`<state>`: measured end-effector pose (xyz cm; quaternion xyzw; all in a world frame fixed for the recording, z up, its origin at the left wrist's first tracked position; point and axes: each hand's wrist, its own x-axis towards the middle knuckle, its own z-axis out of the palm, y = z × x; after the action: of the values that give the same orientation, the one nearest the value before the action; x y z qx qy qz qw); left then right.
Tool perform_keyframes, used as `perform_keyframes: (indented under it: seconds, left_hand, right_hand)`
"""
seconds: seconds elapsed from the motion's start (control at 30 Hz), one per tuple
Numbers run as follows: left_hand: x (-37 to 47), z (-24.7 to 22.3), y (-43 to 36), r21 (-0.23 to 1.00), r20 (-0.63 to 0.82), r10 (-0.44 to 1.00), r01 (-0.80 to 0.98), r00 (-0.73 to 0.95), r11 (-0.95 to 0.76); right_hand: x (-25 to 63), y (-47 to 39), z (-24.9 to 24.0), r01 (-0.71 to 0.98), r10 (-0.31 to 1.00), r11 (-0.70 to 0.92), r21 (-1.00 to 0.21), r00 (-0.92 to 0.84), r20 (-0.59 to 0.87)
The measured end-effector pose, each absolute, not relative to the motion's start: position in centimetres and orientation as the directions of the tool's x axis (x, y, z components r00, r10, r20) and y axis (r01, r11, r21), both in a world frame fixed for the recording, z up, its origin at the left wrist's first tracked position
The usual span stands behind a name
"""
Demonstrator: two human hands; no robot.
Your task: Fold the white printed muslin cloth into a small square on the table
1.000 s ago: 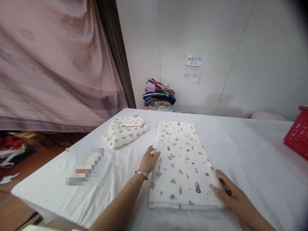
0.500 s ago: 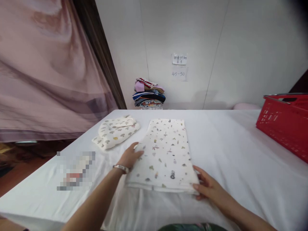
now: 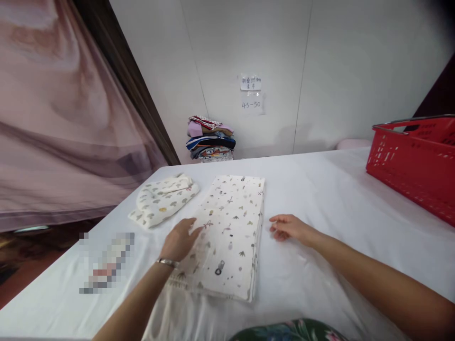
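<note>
A folded white cloth (image 3: 231,241) with small printed figures lies lengthwise before me on the white table. My left hand (image 3: 179,239) rests at its left edge, thumb and fingers apart, with the thumb over the print; it wears a bracelet. To the right of the cloth, my right hand (image 3: 289,228) is off the fabric, its fingers loosely bent and holding nothing. Beyond my left hand lies a second white cloth (image 3: 159,201) with grey mushroom-like prints, loosely bundled.
A red plastic basket (image 3: 412,166) stands at the right. Behind the table's far edge is a stack of folded fabrics (image 3: 211,139). Paper signs (image 3: 251,104) hang on the wall. A pink curtain (image 3: 71,118) hangs at left; a pixelated item (image 3: 106,265) lies on the table's left side.
My right hand has let go of the cloth's near right corner and moved up and away from it. The cloth lies turned slightly and more to the left in view; the camera has shifted.
</note>
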<state>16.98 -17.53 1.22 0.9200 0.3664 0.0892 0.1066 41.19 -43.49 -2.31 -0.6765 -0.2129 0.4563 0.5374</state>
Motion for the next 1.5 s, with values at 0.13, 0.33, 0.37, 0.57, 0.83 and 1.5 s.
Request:
perform_keyframes:
  seconds: [0.13, 0.33, 0.37, 0.57, 0.83, 1.5]
  left_hand:
    - [19.5, 1.4, -25.1, 0.396, 0.143, 0.49, 0.404, 0.86, -0.824]
    - [20.5, -1.4, -32.3, 0.344, 0.081, 0.313, 0.268, 0.946, -0.9]
    - [20.4, -1.8, -32.6, 0.335, 0.065, 0.326, 0.287, 0.943, -0.897]
    - [20.4, -2.0, -32.2, 0.408, 0.013, 0.346, 0.311, 0.938, -0.858]
    - [20.5, -2.6, -32.0, 0.434, 0.05, 0.34, 0.286, 0.939, -0.854]
    - [23.4, 1.4, -28.7, 0.532, -0.115, 0.337, 0.344, 0.934, -0.773]
  right_hand:
    - [43.2, -40.5, -2.7, -0.305, 0.701, -0.304, -0.903, 0.571, -0.428]
    - [44.5, -36.8, -3.9, -0.288, 0.654, -0.342, -0.894, 0.61, -0.447]
    - [44.7, -36.3, -4.1, -0.286, 0.647, -0.349, -0.892, 0.615, -0.45]
    - [46.7, -34.3, -4.3, -0.288, 0.602, -0.389, -0.875, 0.64, -0.478]
    - [48.3, -32.3, -4.0, -0.32, 0.566, -0.425, -0.847, 0.636, -0.524]
    - [49.4, -32.3, -5.4, -0.271, 0.62, -0.329, -0.905, 0.661, -0.424]
